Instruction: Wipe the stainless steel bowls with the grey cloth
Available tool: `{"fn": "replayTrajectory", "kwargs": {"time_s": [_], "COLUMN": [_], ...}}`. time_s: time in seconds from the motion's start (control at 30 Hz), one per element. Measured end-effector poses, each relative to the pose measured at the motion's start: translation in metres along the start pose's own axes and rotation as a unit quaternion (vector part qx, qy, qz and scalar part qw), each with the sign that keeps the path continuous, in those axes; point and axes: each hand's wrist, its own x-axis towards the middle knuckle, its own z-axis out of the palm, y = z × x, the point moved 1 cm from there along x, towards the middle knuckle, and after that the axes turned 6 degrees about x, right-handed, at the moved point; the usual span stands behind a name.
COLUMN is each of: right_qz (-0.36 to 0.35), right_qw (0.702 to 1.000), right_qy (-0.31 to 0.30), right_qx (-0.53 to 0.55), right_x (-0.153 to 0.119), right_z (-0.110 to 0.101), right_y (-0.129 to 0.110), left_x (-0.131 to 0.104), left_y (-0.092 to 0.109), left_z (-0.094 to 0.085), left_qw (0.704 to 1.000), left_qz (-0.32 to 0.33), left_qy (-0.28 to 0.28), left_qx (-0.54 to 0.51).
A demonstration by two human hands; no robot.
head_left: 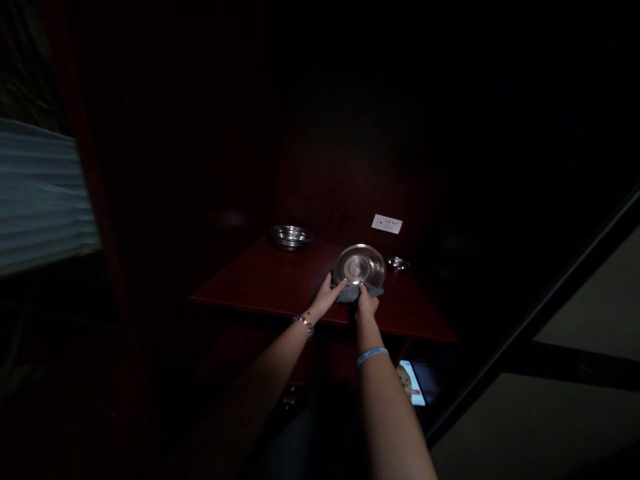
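A round steel bowl (359, 264) is tilted up over the dark red shelf (250, 283), its inside facing me. My left hand (327, 295) grips its lower left rim with the thumb on the inside. At the lower right rim, my right hand (367, 300) holds the bowl together with a grey cloth (349, 294), which lies under and along the bowl's near edge. Stacked steel bowls (291, 237) rest at the back left of the shelf. A small steel bowl (397, 264) sits behind and to the right of the held one.
A white socket panel (387, 223) is on the back wall. Below the shelf at the right glows a lit phone screen (413, 383). Pale ribbed material (43, 193) shows at the far left. A dark slanting edge crosses the right side.
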Motion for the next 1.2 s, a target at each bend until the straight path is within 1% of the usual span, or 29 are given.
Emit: {"fn": "replayTrajectory", "kwargs": {"time_s": [0.1, 0.17, 0.3, 0.4, 0.47, 0.6, 0.73, 0.9, 1.03, 1.2], "right_qz": [0.039, 0.042, 0.039, 0.030, 0.023, 0.020, 0.031, 0.039, 0.048, 0.040], "right_qw": [0.999, 0.999, 0.999, 0.999, 0.999, 0.999, 0.999, 0.999, 0.998, 0.999], "right_qy": [0.025, 0.013, -0.019, -0.025, -0.028, -0.018, -0.001, 0.013, 0.015, -0.006], "right_qx": [-0.006, -0.007, 0.001, -0.008, -0.013, -0.023, -0.029, -0.023, -0.036, -0.025], "right_x": [-0.002, -0.003, -0.008, -0.011, -0.013, -0.010, -0.004, 0.000, 0.001, 0.002], "right_z": [0.001, 0.003, 0.007, 0.008, 0.007, 0.005, 0.003, 0.003, 0.003, 0.006], "right_y": [0.000, -0.002, -0.007, -0.011, -0.012, -0.010, -0.004, -0.001, -0.002, 0.000], "left_x": [0.002, 0.003, 0.003, 0.001, 0.000, -0.002, -0.002, -0.003, -0.002, 0.001], "left_y": [-0.007, -0.008, -0.002, 0.005, 0.010, 0.013, 0.009, 0.004, 0.002, -0.002], "left_z": [0.001, 0.000, -0.002, -0.005, -0.007, -0.005, -0.001, 0.001, 0.000, -0.002], "left_qw": [1.000, 1.000, 0.999, 0.997, 0.996, 0.997, 0.999, 0.999, 0.999, 0.999], "left_qz": [-0.010, -0.017, -0.024, -0.015, -0.007, -0.006, -0.011, -0.032, -0.034, -0.033], "left_qy": [-0.011, -0.003, 0.038, 0.078, 0.090, 0.079, 0.046, 0.012, 0.012, 0.028], "left_qx": [0.006, -0.002, -0.009, -0.012, -0.010, -0.010, -0.020, 0.008, 0.022, 0.010]}}
